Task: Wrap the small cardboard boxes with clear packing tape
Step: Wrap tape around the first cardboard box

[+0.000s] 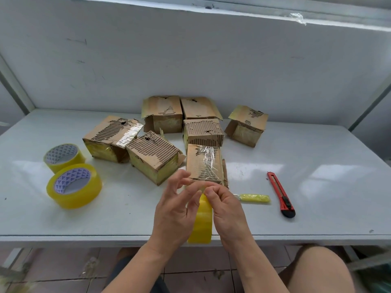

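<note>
1. Left hand (175, 210), fingers loosely spread, steadies the tape roll (201, 223) at the table (317, 187) edge.
2. Right hand (226, 210) pinches the roll's free end, likely to draw tape.
3. Nearest box (205, 163), partly taped, lies just beyond the hands.

A pale grey desk (317, 166) fills the middle of the view, its glossy top catching soft white patches of daylight. Behind it rises a plain whitish wall (190, 60), scuffed with faint dark marks. A ledge (232, 11) runs across the top of the wall, with a crumpled scrap of clear film (298, 17) stuck to it. Slanting grey frame bars (17, 89) stand at the left and right corners where the desk meets the wall. Below the desk's front edge lies a floor (190, 269) of pinkish tiles with dark joints and a few stains.
</note>
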A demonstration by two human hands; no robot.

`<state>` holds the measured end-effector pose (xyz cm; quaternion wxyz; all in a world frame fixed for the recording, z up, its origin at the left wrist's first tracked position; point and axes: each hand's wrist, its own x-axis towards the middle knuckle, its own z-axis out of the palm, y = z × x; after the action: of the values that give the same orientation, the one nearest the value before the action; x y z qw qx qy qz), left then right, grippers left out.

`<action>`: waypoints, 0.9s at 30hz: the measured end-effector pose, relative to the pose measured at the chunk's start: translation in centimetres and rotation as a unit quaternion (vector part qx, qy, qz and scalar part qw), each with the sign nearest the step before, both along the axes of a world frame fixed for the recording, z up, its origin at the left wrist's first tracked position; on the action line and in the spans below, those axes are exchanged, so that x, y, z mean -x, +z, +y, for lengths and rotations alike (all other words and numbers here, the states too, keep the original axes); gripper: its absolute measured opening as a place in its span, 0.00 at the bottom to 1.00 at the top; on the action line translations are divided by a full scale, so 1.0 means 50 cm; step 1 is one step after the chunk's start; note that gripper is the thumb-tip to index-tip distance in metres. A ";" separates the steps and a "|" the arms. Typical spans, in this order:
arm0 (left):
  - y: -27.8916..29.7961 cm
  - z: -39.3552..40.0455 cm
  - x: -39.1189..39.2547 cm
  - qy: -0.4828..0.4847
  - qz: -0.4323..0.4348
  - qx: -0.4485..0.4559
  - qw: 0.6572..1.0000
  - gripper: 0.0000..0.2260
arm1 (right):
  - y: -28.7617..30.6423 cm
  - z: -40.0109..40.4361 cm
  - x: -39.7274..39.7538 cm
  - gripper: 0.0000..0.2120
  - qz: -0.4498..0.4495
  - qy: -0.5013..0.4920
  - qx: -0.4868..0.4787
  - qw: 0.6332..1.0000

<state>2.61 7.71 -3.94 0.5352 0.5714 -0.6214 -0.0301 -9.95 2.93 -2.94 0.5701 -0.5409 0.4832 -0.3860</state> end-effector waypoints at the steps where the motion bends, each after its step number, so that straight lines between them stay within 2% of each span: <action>1: 0.000 -0.001 -0.001 -0.002 -0.003 -0.007 1.000 0.11 | 0.003 0.000 0.001 0.08 0.004 0.004 0.006 1.000; 5: 0.007 0.000 0.000 -0.002 0.063 -0.067 0.996 0.09 | 0.007 0.005 0.008 0.07 -0.035 0.028 0.009 0.999; 9: 0.009 -0.001 0.005 -0.007 0.070 -0.070 0.995 0.08 | 0.001 0.007 0.013 0.06 -0.081 0.039 0.002 0.996; 13: 0.005 -0.003 0.015 -0.004 0.077 -0.046 0.996 0.06 | -0.008 0.006 0.005 0.11 -0.098 0.026 0.003 0.995; 17: 0.001 -0.004 0.011 0.000 0.085 -0.061 0.995 0.07 | -0.007 0.002 0.009 0.17 -0.124 0.032 0.012 0.992; 21: 0.010 -0.001 0.014 0.081 0.048 -0.119 0.988 0.09 | -0.001 -0.003 0.006 0.05 -0.082 0.010 -0.004 0.997; 24: 0.031 0.003 0.020 0.110 0.112 -0.235 0.959 0.12 | 0.002 -0.003 -0.006 0.04 -0.094 -0.023 -0.046 0.994; 27: 0.040 0.014 0.019 0.033 0.236 -0.310 0.920 0.11 | 0.006 -0.003 -0.011 0.03 -0.111 -0.038 -0.061 0.991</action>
<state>1.67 8.40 -1.95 0.4629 0.7054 -0.4171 -0.3379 -9.40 2.80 -2.64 0.6373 -0.4400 0.4599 -0.4345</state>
